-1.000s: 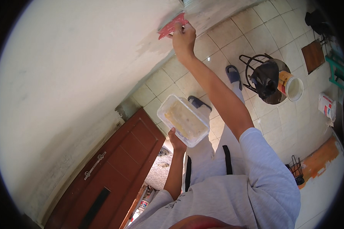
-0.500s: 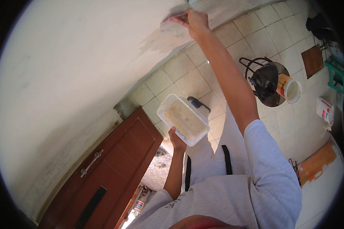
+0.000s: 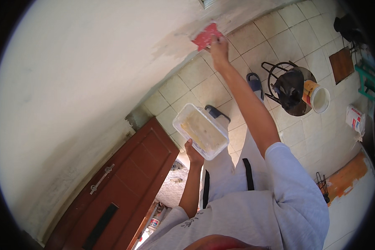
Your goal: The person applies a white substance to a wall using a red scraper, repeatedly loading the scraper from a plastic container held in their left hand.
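My right hand point(image 3: 219, 51) grips a red putty spreader point(image 3: 206, 36) at the end of my outstretched arm. The flat blade shows its broad face, close to the lower part of the off-white wall point(image 3: 96, 62); whether it touches the wall I cannot tell. Damp-looking grey smears point(image 3: 171, 45) mark the wall around it. In front of my body, my left hand point(image 3: 193, 153) holds a clear plastic tub point(image 3: 181, 116) by its near side, the thumb over the rim. Pale paste with a yellowish streak lies inside the tub.
A brown door point(image 3: 129, 171) stands at the lower left. To the right on the tiled floor point(image 3: 262, 35) is a round stool point(image 3: 298, 109) bearing a black bag point(image 3: 288, 87) and a paint bucket point(image 3: 321, 100). Farther right are a green plastic stool point(image 3: 366, 81) and a white packet point(image 3: 355, 118).
My right hand has drawn back a little from the wall and down, turning the spreader so its red face shows. The tub has barely moved. A second sandal now shows beside my right arm.
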`<state>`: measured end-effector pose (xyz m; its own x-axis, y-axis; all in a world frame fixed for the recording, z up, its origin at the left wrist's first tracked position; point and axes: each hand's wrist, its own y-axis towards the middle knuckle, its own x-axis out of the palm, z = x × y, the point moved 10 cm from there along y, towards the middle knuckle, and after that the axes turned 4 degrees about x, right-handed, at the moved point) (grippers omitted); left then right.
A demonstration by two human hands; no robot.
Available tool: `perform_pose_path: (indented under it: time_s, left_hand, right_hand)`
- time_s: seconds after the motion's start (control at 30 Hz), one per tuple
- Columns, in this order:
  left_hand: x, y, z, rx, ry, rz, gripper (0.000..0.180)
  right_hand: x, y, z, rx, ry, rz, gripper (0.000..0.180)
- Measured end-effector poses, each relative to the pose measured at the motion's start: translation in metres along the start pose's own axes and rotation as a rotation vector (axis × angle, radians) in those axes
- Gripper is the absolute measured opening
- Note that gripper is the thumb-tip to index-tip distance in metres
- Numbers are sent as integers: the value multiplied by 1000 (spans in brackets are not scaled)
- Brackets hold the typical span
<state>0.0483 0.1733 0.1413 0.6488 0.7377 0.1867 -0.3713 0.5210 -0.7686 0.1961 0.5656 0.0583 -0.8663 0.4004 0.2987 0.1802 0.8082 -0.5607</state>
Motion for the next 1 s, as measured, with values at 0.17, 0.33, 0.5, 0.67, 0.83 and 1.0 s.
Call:
perform_pose_path:
  time_s: [0.17,0.33,0.5,0.67,0.83,1.0]
  left_hand:
    - [-1,-4,4,-9,-54,2,69]
    - [-6,13,-4,-17,15,-4,78]
    - [13,17,-5,-34,-18,-20,75]
    - [14,37,-19,-11,-24,-34,74]
    - [20,41,-40,-65,-2,52,78]
    - [23,49,-72,-117,-33,110,83]
  right_hand:
    - [66,-50,-55,-30,208,-48,21]
    - [75,-103,-91,-14,381,-279,19]
    - [12,-90,-25,299,506,-261,22]
    - [-84,-30,51,360,237,-249,27]
    - [-138,77,125,407,128,-139,27]
    - [-151,209,173,212,0,86,24]
